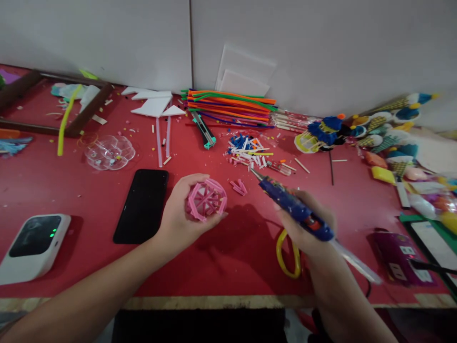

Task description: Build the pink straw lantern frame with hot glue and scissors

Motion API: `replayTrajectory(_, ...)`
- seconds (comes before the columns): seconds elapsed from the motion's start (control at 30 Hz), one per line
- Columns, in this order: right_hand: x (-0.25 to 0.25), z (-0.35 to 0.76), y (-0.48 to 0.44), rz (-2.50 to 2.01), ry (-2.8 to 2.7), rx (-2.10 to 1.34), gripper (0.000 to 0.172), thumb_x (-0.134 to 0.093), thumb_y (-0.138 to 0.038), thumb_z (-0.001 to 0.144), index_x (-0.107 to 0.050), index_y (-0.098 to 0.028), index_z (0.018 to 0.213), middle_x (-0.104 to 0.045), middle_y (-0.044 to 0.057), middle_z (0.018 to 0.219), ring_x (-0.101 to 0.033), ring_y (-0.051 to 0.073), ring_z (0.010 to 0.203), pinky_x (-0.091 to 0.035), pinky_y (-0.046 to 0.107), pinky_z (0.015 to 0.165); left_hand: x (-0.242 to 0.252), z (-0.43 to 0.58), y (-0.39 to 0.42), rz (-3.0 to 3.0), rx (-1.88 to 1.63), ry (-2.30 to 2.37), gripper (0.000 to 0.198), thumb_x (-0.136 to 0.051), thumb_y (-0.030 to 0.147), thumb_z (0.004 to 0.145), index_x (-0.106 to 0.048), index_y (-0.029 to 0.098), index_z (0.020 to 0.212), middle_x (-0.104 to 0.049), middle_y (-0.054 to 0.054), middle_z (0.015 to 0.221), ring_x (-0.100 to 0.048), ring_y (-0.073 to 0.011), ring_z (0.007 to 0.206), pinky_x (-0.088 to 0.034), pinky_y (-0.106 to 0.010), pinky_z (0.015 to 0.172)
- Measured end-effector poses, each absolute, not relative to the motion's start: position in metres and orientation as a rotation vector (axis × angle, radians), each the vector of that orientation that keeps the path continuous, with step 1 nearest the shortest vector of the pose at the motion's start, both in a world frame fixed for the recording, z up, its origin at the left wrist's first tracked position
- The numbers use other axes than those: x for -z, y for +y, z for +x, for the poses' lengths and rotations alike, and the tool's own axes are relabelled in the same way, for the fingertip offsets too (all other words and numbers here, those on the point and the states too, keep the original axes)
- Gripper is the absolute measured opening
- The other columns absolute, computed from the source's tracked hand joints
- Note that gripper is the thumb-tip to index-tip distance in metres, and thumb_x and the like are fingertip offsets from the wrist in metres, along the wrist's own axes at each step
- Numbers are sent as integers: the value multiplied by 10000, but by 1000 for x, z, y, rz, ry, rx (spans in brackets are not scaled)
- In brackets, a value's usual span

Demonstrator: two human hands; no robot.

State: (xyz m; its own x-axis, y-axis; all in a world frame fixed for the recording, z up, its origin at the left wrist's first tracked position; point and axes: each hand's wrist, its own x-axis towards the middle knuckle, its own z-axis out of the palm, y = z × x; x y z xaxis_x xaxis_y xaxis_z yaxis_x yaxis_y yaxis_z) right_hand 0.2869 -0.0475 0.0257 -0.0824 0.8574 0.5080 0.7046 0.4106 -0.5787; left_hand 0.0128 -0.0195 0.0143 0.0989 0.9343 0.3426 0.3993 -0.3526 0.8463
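Gripping a round, pink, spoked openwork piece [206,200] in the curled left hand [178,209], above the red tabletop [246,276] and to the right of a flat black phone [143,206]. Holding a dark-blue glue gun [287,202] with a metal tip in the closed right hand [303,240], apart from the pink piece and to its right.

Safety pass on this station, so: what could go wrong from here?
1. Burn: the left hand holds the pink spoked piece with bare fingers; the glue gun in the right hand could burn them if its tip is hot, which can't be seen.
2. Scattered parts: small pink strips lie loose near the left hand and might get knocked away.
3. Mess: the black phone lies beside the left hand, where stray glue might land.
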Motion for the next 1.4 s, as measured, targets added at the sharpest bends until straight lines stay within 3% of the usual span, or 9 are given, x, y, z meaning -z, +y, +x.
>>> replayTrajectory(0.07,-32,300,-50,-1472,-1824,-234,283,-652,-194,795,-656,-257,1071,-705,-23,757,-602,146,530,-476,259,499,-14,14,-19,1772,-1209,1291,561,-872,295,710,-584,228,1187,-686,-82,1219,-706,-245,1090,-595,-413,968)
replayTrajectory(0.17,-31,329,-57,-1531,-1908,-226,416,-628,-212,778,-633,-246,1192,-741,18,879,-654,179,614,-512,285,536,-14,15,-18,1726,-1188,1288,551,-869,308,710,-582,221,1172,-704,-73,1181,-722,-230,1044,-608,-394,930)
replayTrajectory(0.3,-4,378,-74,-1577,-1891,-264,456,-611,-197,788,-645,-218,1242,-746,94,1093,-722,243,924,-591,363,752,-12,15,-18,1730,-1173,1301,557,-870,357,711,-585,216,1168,-700,-91,1209,-713,-245,1086,-596,-413,967)
replayTrajectory(0.43,24,432,-88,-1697,-1817,-40,445,-495,-143,735,-705,-241,1114,-764,50,980,-720,238,856,-570,380,726,-12,15,-19,1732,-1152,1311,566,-879,372,701,-589,226,1165,-705,-84,1189,-713,-246,1076,-602,-417,954)
replayTrajectory(0.63,13,475,-84,-1621,-1945,49,353,-596,-57,667,-750,-292,880,-726,63,709,-648,238,597,-445,383,562,-10,15,-18,1720,-1151,1267,566,-878,358,697,-585,232,1164,-711,-77,1193,-730,-241,1053,-619,-403,916)
replayTrajectory(0.7,-2,462,-77,-1697,-1938,241,369,-612,-39,660,-757,-277,902,-676,67,673,-598,238,576,-393,399,559,-9,16,-18,1721,-1144,1265,563,-879,365,692,-587,233,1156,-713,-78,1190,-733,-242,1043,-620,-406,909)
replayTrajectory(0.8,-29,406,-60,-1739,-1888,365,323,-665,-141,779,-730,-254,1074,-718,128,889,-637,279,747,-420,419,647,-8,16,-17,1689,-1115,1259,578,-880,382,684,-583,226,1155,-706,-90,1206,-727,-249,1067,-609,-426,938)
replayTrajectory(1.0,-43,271,-3,-1571,-2249,-407,77,-645,-160,876,-692,-221,870,-737,34,825,-675,179,727,-479,305,673,-9,15,-16,1656,-1052,1255,619,-876,392,685,-571,212,1193,-695,-115,1233,-720,-259,1089,-599,-442,953)
replayTrajectory(1.4,-1,245,12,-1498,-2282,-255,163,-549,-125,925,-617,-208,802,-645,84,897,-573,228,863,-454,375,795,-3,17,-14,1621,-1030,1113,747,-911,381,650,-540,234,1281,-689,-119,1257,-725,-257,1090,-610,-410,937)
